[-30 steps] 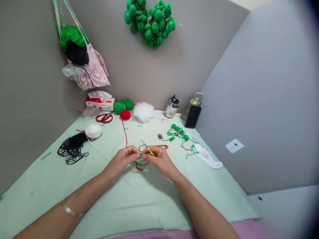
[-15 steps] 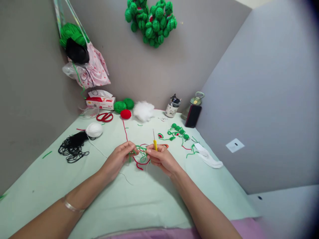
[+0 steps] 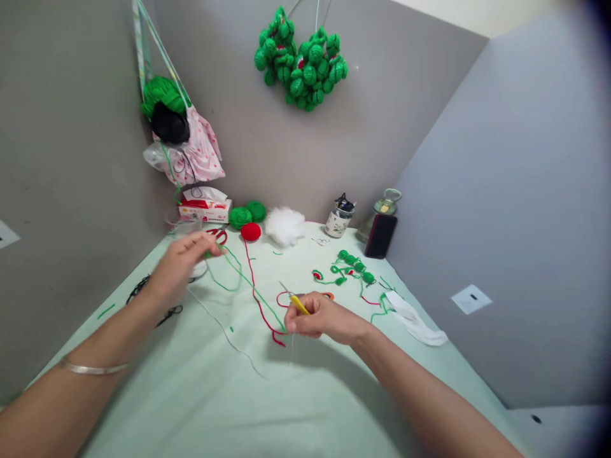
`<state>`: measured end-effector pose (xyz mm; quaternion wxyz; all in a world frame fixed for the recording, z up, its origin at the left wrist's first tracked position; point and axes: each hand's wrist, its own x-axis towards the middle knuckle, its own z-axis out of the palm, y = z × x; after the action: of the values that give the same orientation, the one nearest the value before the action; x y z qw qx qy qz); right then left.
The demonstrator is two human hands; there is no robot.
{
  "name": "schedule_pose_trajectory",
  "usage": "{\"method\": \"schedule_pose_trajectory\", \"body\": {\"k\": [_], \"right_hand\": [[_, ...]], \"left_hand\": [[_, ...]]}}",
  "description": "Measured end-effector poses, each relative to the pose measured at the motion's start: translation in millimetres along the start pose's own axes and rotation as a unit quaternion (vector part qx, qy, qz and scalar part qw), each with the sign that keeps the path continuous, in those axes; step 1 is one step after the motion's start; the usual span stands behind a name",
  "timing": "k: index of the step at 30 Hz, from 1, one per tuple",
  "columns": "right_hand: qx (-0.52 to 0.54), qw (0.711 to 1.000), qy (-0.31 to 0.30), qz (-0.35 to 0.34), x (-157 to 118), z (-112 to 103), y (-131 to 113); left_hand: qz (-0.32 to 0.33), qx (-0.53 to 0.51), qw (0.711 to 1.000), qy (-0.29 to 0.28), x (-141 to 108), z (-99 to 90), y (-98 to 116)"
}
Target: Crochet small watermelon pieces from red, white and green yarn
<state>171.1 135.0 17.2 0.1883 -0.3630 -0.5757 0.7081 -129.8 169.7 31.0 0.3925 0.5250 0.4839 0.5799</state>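
My left hand (image 3: 184, 264) is raised at the left of the table, its fingers closed on green yarn (image 3: 252, 284). The strand runs down to my right hand (image 3: 312, 316), with a loose loop hanging beside it. In my right hand is a yellow-handled crochet hook (image 3: 300, 304), its metal tip pointing up and left; the fingertips also pinch the yarn's lower end. Red yarn (image 3: 258, 299) stretches from a red ball (image 3: 251, 231) to just beside my right fingertips. Whatever small piece lies between those fingertips is hidden.
Behind are a tissue box (image 3: 205, 210), red scissors (image 3: 218, 236), green yarn balls (image 3: 240, 217), white stuffing (image 3: 285, 226), a jar (image 3: 339, 218) and a phone (image 3: 380, 235). Crocheted green pieces (image 3: 351, 261) and white cloth (image 3: 415, 321) lie right. Black yarn (image 3: 138, 289) sits behind my left forearm.
My left hand has moved up and left, away from my right hand, drawing the green yarn out between them. The hook now tilts further left. The view has shifted slightly.
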Motion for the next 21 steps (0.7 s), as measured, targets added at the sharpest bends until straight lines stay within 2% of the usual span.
{"method": "schedule_pose_trajectory", "body": {"k": [3, 5, 6, 8, 10, 12, 14, 18, 21], "right_hand": [[-0.104, 0.991, -0.076, -0.016, 13.9, -4.2, -20.9], [-0.210, 0.970, -0.113, -0.049, 29.5, -2.7, -33.0], [-0.271, 0.952, -0.123, -0.065, 39.1, -1.3, -38.4], [-0.412, 0.900, -0.113, -0.088, 61.6, -0.5, -49.2], [-0.556, 0.824, -0.048, -0.101, 89.7, -5.4, -62.1], [-0.589, 0.801, 0.025, -0.102, 124.4, -17.3, -78.2], [-0.607, 0.784, 0.086, -0.099, 164.8, -32.6, -95.3], [-0.639, 0.738, 0.197, -0.093, 247.0, -50.9, -117.1], [-0.662, 0.707, 0.227, -0.099, 291.6, -47.5, -114.8]], "left_hand": [[0.061, 0.048, 0.991, 0.110, 35.9, -37.3, 18.9], [0.083, 0.115, 0.979, 0.150, 53.7, -58.2, 24.9], [0.082, 0.155, 0.974, 0.143, 60.3, -66.8, 24.9], [0.066, 0.233, 0.966, 0.087, 70.1, -80.2, 20.2], [0.049, 0.294, 0.954, 0.030, 77.1, -90.2, 13.7], [0.044, 0.340, 0.939, 0.002, 83.8, -98.9, 12.1], [0.050, 0.372, 0.927, -0.012, 91.8, -106.7, 19.8], [0.086, 0.402, 0.912, 0.001, 110.0, -112.9, 57.3], [0.130, 0.394, 0.909, 0.031, 119.7, -103.9, 87.2]]}}
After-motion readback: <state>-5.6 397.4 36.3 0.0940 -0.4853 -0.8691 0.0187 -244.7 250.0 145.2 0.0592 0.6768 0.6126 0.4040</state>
